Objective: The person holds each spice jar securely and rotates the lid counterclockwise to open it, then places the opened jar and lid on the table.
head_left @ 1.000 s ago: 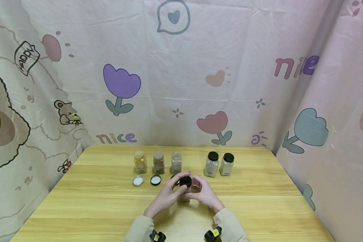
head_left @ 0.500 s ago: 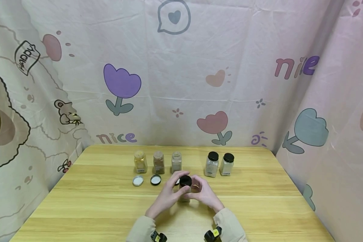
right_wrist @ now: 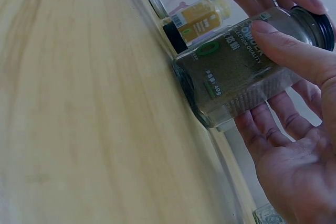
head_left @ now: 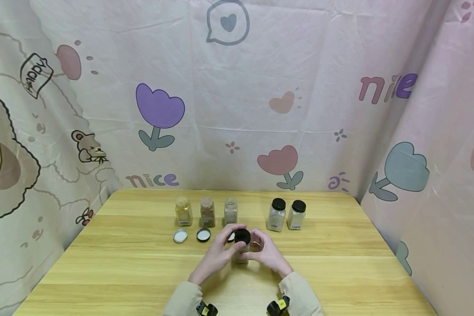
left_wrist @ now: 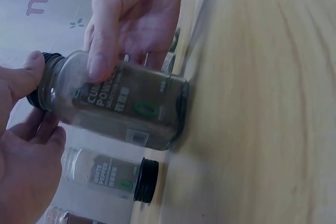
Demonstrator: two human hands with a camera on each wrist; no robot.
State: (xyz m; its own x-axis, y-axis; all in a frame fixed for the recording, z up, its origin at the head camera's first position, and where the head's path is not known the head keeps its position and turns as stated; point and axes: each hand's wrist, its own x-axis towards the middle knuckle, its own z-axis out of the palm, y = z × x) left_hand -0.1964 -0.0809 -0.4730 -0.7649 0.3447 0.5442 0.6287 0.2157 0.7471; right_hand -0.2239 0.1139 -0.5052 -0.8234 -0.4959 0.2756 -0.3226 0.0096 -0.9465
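A glass jar of brown cumin powder [left_wrist: 131,100] stands upright on the table in front of the person. Its black lid [head_left: 242,235] is on its mouth. The left hand [head_left: 219,252] grips that lid between thumb and fingers. The right hand [head_left: 266,252] holds the jar's body, its thumb across the label in the right wrist view and its fingers on the far side. Just behind the left hand lies a loose lid [head_left: 231,238], partly hidden by the fingers.
Behind stand three jars without lids: a yellow spice jar [head_left: 184,213], a brown spice jar [head_left: 207,213] and a white pepper jar [head_left: 231,212]. A silver-looking lid [head_left: 180,236] and a black-rimmed lid [head_left: 203,235] lie before them. Two black-capped jars [head_left: 276,216] stand right.
The left hand's fingers have shifted slightly on the black lid. The jar and the right hand stay in the same place.
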